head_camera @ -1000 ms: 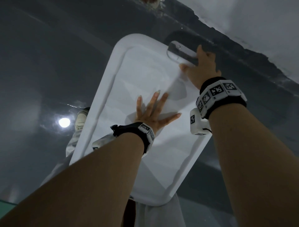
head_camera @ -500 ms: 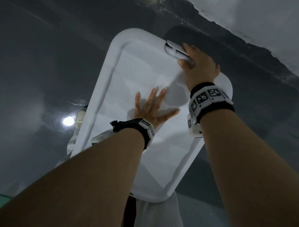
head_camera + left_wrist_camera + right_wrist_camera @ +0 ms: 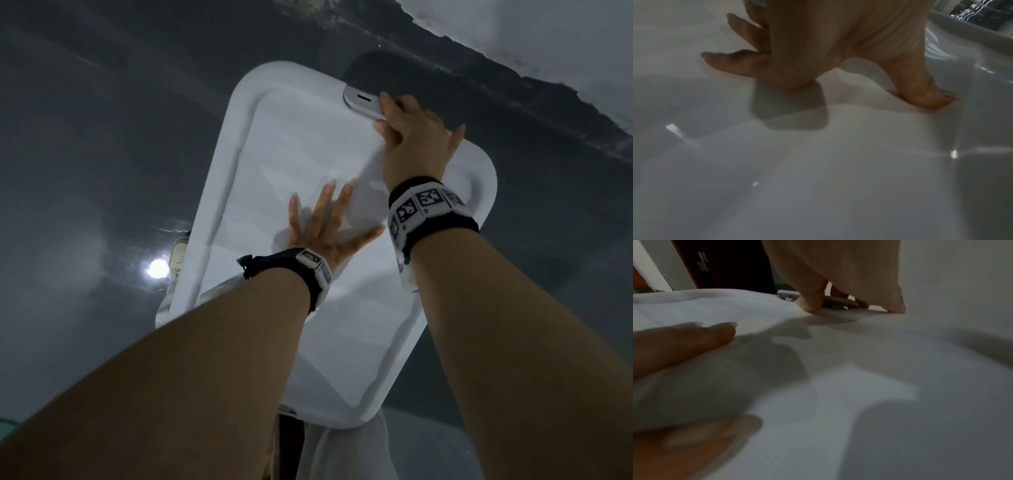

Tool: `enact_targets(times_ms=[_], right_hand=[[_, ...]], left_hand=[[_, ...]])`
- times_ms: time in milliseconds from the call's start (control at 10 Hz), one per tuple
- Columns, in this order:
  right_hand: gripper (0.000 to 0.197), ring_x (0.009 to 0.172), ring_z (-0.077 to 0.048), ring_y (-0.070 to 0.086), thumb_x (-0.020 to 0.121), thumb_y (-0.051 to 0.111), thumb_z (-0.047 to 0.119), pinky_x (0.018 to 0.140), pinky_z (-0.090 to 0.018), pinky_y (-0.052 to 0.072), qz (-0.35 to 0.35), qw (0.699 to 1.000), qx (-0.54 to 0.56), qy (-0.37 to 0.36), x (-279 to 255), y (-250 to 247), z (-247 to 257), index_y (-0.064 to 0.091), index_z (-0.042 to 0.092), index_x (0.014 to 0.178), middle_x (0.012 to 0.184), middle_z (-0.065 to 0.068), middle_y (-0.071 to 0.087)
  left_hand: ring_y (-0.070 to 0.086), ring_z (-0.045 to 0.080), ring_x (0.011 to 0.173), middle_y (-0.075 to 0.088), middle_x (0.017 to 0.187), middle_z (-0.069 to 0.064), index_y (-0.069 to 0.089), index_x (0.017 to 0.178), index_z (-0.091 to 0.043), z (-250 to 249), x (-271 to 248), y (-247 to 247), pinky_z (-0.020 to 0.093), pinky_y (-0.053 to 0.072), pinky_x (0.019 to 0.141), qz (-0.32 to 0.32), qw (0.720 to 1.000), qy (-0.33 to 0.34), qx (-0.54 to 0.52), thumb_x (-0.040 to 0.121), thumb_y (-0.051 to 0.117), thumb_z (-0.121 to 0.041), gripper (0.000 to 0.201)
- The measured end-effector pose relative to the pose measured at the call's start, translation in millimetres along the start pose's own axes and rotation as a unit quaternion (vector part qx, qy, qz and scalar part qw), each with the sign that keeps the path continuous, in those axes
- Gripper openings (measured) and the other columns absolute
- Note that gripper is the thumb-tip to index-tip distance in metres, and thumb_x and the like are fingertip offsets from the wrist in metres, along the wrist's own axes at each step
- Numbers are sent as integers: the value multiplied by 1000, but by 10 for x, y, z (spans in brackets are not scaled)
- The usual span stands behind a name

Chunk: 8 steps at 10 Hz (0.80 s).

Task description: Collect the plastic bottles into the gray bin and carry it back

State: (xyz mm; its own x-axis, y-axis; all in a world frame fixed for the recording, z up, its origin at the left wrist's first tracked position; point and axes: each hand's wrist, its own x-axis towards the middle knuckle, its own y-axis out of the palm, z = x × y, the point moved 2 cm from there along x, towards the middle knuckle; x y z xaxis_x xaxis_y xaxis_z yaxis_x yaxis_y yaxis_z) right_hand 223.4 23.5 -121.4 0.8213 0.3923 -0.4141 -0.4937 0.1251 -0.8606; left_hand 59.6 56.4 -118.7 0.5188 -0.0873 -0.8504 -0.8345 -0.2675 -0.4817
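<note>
A white lid [image 3: 308,154] covers the gray bin, whose body lies hidden beneath it, and no bottles show. My left hand [image 3: 329,219] lies flat on the middle of the lid with its fingers spread; the left wrist view shows that hand [image 3: 818,65] with thumb and palm heel touching the lid [image 3: 818,162]. My right hand [image 3: 387,116] is at the far end of the lid, curled over the gray latch [image 3: 361,99]. In the right wrist view its thumb [image 3: 812,303] presses the lid just in front of the latch [image 3: 789,295], with the fingers behind it.
The bin stands on a dark glossy floor [image 3: 85,154] with a lamp reflection [image 3: 157,269]. A pale shoe [image 3: 178,253] shows left of the lid, pale trousers [image 3: 342,452] below it. A white wall [image 3: 548,34] with a dark base runs just past the latch end.
A second ago the latch stood raised under my right hand; now it lies flat against the lid's far rim. The left hand has stayed flat on the lid.
</note>
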Motion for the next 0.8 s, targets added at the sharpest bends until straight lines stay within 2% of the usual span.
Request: enact_targets(times_ms=[100, 200, 300, 400, 500, 600, 700, 800], right_hand=[[40, 142, -18, 30, 100, 44, 32, 116, -61, -1, 8, 1000, -7, 9, -21, 9, 11, 44, 41, 139, 146, 11, 43], [47, 149, -23, 10, 101, 41, 30, 117, -57, -2, 23, 1000, -15, 11, -157, 24, 50, 32, 36, 147, 160, 0, 20], [51, 150, -24, -1, 101, 42, 24, 120, -51, 2, 30, 999, 29, 5, -445, -8, 17, 27, 28, 150, 162, -4, 7], [53, 150, -22, -2, 101, 40, 21, 122, -45, 8, 51, 995, 66, 46, -894, -53, -137, 24, 25, 151, 163, -3, 3], [55, 150, -22, -1, 102, 37, 22, 122, -42, 10, 107, 984, 97, 108, -1388, -11, -233, 17, 23, 153, 162, -3, 4], [56, 150, -20, 1, 103, 34, 26, 122, -35, 8, 182, 961, 124, 170, -1868, 53, -249, 11, 22, 154, 162, 0, 6], [55, 150, -17, 5, 103, 33, 26, 120, -33, 9, 221, 939, 155, 212, -2240, 71, -187, 13, 23, 154, 162, 2, 12], [54, 149, -19, 12, 103, 34, 26, 121, -33, 14, 243, 917, 197, 246, -2398, -12, -154, 16, 22, 154, 160, 0, 18]], left_hand=[[-51, 42, 122, -59, 131, 15, -59, 101, -51, 1, -8, 13, 77, -10, 97, -17, 1000, 2, 16, 41, 90, -36, 161], [-50, 44, 122, -60, 129, 16, -63, 91, -48, -8, -16, -1, 78, -9, 96, -11, 1000, 2, 29, 28, 92, -45, 168], [-51, 44, 120, -62, 127, 17, -64, 93, -46, -18, -35, -43, 78, -9, 96, -5, 999, -6, 40, 26, 93, -47, 171], [-51, 43, 121, -62, 126, 18, -64, 95, -43, -47, -93, -60, 77, -9, 97, -10, 999, -15, 44, 27, 94, -47, 172], [-51, 43, 122, -62, 125, 18, -63, 98, -42, -74, -183, -83, 77, -7, 98, -15, 998, -24, 56, 29, 93, -49, 171], [-48, 44, 124, -59, 129, 19, -54, 118, -44, -117, -298, -119, 76, -9, 100, -25, 997, -19, 76, 35, 92, -47, 168], [-42, 41, 130, -53, 136, 21, -36, 136, -42, -190, -429, -51, 69, -13, 103, -39, 993, -34, 104, 58, 85, -35, 145], [-38, 37, 135, -49, 141, 17, -9, 147, -47, -287, -635, 28, 61, -14, 109, -61, 993, -56, 88, 79, 68, -18, 107]])
